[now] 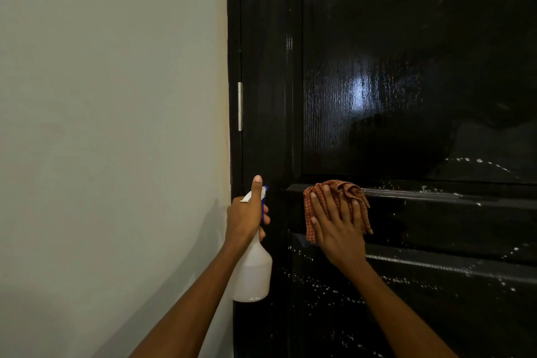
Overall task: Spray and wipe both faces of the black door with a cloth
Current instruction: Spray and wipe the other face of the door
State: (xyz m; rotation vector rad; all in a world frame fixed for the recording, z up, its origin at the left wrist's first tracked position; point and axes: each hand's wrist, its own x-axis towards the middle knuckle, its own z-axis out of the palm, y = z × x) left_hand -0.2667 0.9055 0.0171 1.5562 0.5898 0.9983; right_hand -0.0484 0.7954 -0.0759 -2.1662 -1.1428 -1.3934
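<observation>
The glossy black door [406, 81] fills the right half of the view, wet and flecked with white spray drops across its middle rail and lower panel. My right hand [337, 229] presses an orange checked cloth [345, 189] flat against the middle rail, fingers spread and straight. My left hand [247, 212] grips the neck of a white spray bottle [252, 273] with a blue trigger, thumb up along the nozzle, just left of the cloth near the door's hinge edge.
A pale plain wall [110, 125] covers the left half of the view. A silver hinge [240, 106] sits on the black door frame above my left hand.
</observation>
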